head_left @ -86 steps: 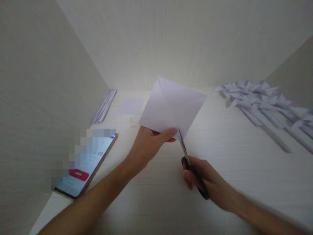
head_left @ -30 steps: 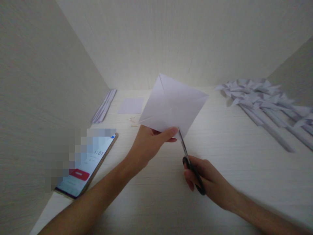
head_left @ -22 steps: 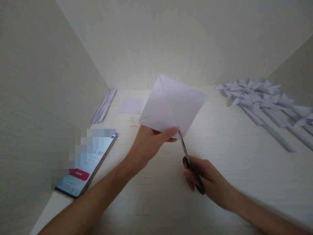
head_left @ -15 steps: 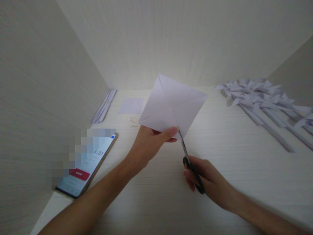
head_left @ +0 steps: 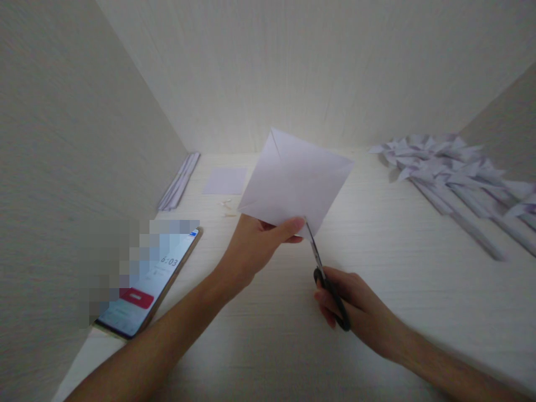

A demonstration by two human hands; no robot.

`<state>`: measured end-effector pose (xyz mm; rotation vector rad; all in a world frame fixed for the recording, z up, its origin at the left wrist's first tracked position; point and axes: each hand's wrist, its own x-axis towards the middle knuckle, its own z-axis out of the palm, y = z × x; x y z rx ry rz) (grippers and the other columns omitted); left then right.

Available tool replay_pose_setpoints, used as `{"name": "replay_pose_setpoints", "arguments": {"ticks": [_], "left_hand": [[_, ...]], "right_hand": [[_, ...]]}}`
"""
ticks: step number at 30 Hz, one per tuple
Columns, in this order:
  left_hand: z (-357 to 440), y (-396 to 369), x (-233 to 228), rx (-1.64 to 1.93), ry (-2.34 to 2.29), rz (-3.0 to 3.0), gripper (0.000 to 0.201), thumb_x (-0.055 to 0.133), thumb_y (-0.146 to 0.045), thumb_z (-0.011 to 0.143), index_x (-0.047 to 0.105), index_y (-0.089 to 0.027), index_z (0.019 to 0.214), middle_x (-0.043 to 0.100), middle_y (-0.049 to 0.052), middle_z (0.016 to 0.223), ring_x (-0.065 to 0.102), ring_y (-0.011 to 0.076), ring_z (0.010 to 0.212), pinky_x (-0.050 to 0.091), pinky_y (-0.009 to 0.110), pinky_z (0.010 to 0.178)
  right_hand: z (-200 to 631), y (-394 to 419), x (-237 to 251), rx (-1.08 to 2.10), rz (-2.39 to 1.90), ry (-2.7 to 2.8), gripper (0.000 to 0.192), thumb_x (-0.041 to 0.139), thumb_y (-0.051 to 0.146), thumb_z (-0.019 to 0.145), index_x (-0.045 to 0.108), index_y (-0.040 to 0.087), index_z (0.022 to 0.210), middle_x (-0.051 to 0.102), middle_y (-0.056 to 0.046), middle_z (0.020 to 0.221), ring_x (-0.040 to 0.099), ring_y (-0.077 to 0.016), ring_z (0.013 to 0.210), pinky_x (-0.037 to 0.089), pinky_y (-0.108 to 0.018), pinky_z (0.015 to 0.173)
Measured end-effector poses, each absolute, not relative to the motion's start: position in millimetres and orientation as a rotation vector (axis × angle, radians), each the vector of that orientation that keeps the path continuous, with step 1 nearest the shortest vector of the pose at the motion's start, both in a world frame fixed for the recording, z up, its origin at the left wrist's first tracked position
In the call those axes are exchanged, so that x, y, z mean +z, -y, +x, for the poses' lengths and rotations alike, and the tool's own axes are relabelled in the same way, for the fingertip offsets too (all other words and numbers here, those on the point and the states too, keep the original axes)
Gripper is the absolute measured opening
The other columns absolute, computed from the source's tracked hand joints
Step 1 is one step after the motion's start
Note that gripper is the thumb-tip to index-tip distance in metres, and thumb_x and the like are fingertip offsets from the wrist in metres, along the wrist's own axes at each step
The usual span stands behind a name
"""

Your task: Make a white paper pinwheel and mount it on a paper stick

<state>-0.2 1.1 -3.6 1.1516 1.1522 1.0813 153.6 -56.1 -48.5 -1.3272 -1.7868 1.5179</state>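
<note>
White creased paper square (head_left: 297, 173) mid-frame, tilted, almost exactly where it was 0.5 s ago. Scissors (head_left: 335, 296) just below centre, blade tips at paper's lower corner; handle loops nearer together than 2.9 s ago. Left hand (head_left: 255, 245) pinching paper's lower edge, thumb on top, fingers under. Right hand (head_left: 352, 301) curled round scissors' black handles. Phone (head_left: 154, 285) lower left: timer now ends 03, was 01. Smaller paper sheet (head_left: 225, 181) and paper sticks (head_left: 179, 181) left of centre; paper pinwheels (head_left: 444, 162) heaped at right.
</note>
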Motion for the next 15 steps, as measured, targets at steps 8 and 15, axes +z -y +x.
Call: {"name": "replay_pose_setpoints", "arguments": {"ticks": [8, 15], "left_hand": [[-0.6, -1.9, -1.6, 1.046, -1.164, 1.140, 0.030, 0.063, -0.030, 0.058, 0.061, -0.013, 0.083, 0.065, 0.005, 0.082, 0.061, 0.0169, 0.070, 0.053, 0.027, 0.059], [-1.2, -1.8, -2.1, 1.004, -1.129, 1.138, 0.031, 0.061, -0.029, 0.061, 0.059, -0.011, 0.086, 0.065, 0.007, 0.083, 0.062, 0.0170, 0.068, 0.053, 0.026, 0.059]], "right_hand": [[153.3, 55.5, -49.6, 1.542, -1.328, 1.760, 0.030, 0.041, 0.040, 0.079, 0.039, 0.018, 0.059, 0.043, 0.004, 0.048, 0.039, -0.0074, 0.044, 0.031, -0.020, 0.042], [153.2, 56.0, -49.8, 1.529, -1.316, 1.759, 0.031, 0.040, 0.040, 0.080, 0.039, 0.018, 0.058, 0.043, 0.004, 0.047, 0.039, -0.0071, 0.044, 0.031, -0.020, 0.042]]}}
